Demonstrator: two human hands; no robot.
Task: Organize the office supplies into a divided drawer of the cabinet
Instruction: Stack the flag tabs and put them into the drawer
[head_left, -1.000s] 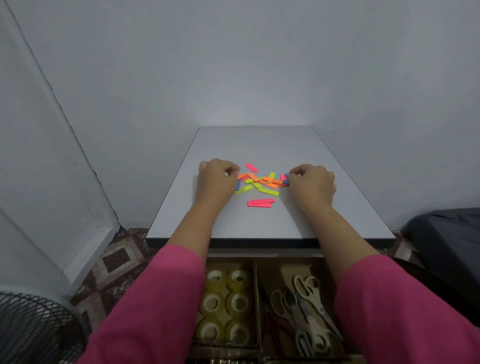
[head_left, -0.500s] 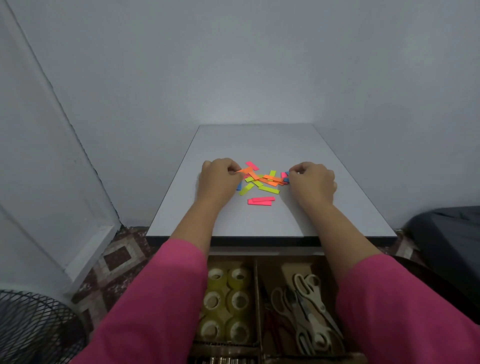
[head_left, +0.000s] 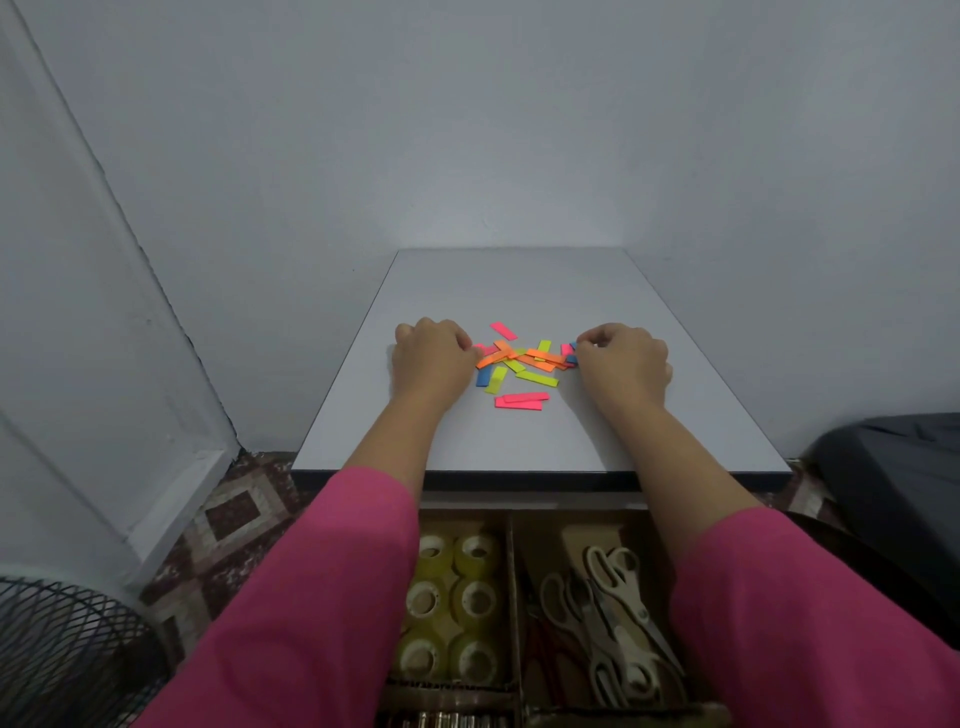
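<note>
Here, your left hand (head_left: 434, 358) and right hand (head_left: 623, 361), fingers curled, pinch opposite ends of the paper strips (head_left: 522, 361) between them on the cabinet top (head_left: 519, 291). Loose strips nearer you may escape, missing the drawer (head_left: 511, 545).

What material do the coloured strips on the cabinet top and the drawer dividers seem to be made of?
Coloured strips: probably thin paper or plastic film, matte and neon; they lie flat and overlap in a loose pile. Drawer dividers: apparently brown cardboard, dull, thin-walled, with a rough edge. Neither is certain from looks alone.
</note>
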